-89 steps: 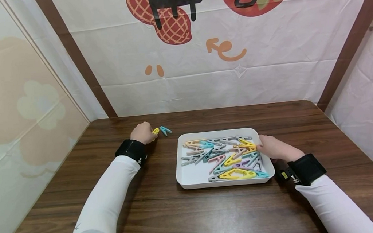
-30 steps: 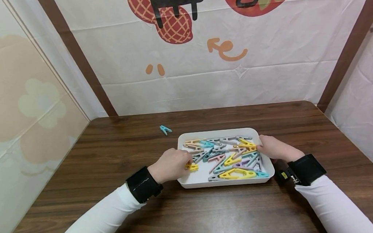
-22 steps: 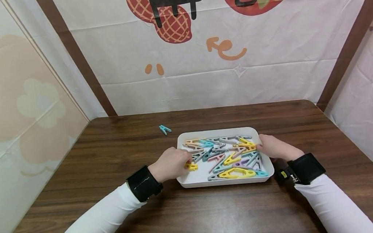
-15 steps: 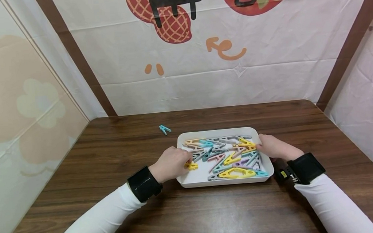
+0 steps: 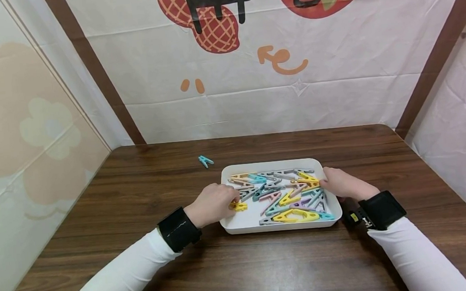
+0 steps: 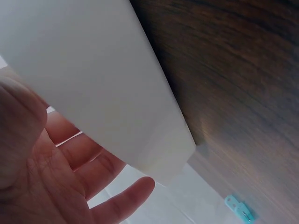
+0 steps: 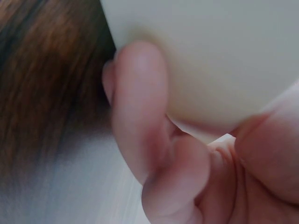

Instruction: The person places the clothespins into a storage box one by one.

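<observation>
A white tray (image 5: 239,230) filled with several clothespins in yellow, blue, pink and grey stands on the table. My left hand (image 5: 213,205) reaches over its left rim and pinches a yellow clothespin (image 5: 239,206) low inside the tray. In the left wrist view the tray wall (image 6: 103,93) hides that clothespin and the fingertips. My right hand (image 5: 344,183) grips the right rim, with curled fingers (image 7: 140,93) against the outer wall in the right wrist view. Beyond the tray's back left corner lies a light blue clothespin (image 5: 206,161).
The dark wooden table (image 5: 145,180) extends around the tray. A printed white cloth wall (image 5: 255,112) rises behind its far edge, and another hanging (image 5: 55,187) borders the left side.
My left hand took the yellow clothespin from beside the blue one and brought it right and nearer, into the tray. Over the last second both hands have stayed in place.
</observation>
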Motion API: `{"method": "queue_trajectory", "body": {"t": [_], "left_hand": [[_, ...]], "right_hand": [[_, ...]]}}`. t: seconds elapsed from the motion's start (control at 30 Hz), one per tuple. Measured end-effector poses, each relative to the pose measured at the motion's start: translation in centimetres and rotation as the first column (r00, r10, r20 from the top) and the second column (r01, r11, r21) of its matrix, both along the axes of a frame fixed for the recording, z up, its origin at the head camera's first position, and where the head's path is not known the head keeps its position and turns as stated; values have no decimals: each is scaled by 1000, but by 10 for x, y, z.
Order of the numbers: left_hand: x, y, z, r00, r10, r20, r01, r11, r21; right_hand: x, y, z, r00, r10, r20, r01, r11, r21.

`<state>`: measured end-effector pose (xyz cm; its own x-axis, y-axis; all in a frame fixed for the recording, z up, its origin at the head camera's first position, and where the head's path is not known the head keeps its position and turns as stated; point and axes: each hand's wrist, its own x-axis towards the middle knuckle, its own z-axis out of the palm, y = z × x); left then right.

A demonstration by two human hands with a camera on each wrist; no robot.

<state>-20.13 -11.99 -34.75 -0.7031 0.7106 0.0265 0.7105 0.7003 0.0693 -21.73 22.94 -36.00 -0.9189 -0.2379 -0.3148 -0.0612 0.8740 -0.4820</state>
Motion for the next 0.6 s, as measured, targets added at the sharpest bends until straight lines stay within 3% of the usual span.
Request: {"method": "queue_trajectory", "body": {"t": [0.17,0.33,0.5,0.6], "left_hand": [[-2,-3,8,999,26,25,-27,999,45],[-17,-7,23,992,126,30,-129,983,134],[-47,-16,32,959,277,57,-283,934,217],[-67,-24,29,923,379,64,-383,890,248]], "right_hand": [[0,0,-1,1000,4,-3,-4,1000,-12],[-1,1,-1,1000,6,-9,-6,1000,-15],[-2,1,-1,1000,4,-4,-4,1000,-11],[-2,1,-2,1000,0,2,0,1000,-10]]}}
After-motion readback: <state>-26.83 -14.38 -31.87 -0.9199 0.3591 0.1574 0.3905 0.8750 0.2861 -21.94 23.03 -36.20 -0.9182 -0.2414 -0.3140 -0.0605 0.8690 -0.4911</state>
